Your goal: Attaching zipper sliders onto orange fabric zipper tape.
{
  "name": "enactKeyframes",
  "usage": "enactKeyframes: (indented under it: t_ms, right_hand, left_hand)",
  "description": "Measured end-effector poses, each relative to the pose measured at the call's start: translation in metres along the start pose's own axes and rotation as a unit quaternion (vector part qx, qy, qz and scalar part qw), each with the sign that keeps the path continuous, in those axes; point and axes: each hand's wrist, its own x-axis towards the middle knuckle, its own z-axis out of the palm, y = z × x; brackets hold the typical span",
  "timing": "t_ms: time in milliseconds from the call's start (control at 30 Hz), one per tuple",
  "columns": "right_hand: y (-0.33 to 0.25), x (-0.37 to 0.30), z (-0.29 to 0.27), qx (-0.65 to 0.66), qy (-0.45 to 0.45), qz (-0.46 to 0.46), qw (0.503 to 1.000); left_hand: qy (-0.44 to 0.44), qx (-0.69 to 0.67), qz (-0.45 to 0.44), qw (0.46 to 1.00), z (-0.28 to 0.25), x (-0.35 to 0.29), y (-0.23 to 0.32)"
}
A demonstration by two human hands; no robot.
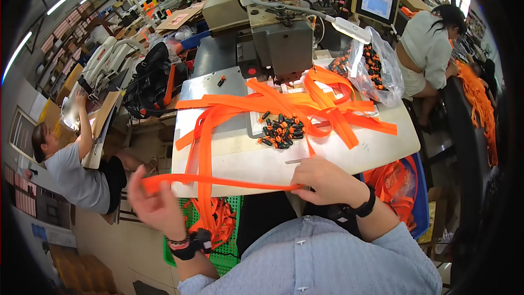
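Observation:
A narrow orange webbing strap (218, 180) is stretched between my two hands in front of the table's near edge. My right hand (326, 181) pinches its right end between thumb and fingers. At the other end, my left hand (155, 203) holds the strap between thumb and fingers, slightly blurred. Beyond them, more orange straps (284, 101) lie crossed and looped over the white sewing table (251, 166). Among these straps sits a pile of small black-and-orange plastic pieces (281, 131). One similar piece (221, 81) lies apart at the far left of the tabletop.
An industrial sewing machine (281, 38) stands behind the straps. A clear plastic bag (382, 71) of small pieces sits at right. Below are a green basket (232, 240) and a blue bin (420, 196) with orange straps. Co-workers sit at left (82, 169) and right (426, 49).

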Motion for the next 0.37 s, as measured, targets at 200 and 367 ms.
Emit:
enactKeyframes:
  t_ms: [200,367]
  right_hand:
    - [-0.012,-0.009,-0.01,0.268,-0.261,0.123,0.919]
    - [0.002,0.001,-0.007,0.219,0.034,0.159,0.962]
  left_hand:
    - [0.036,-0.034,-0.064,0.997,-0.036,0.046,-0.009]
    - [-0.236,-0.031,-0.11,0.965,-0.026,0.032,0.006]
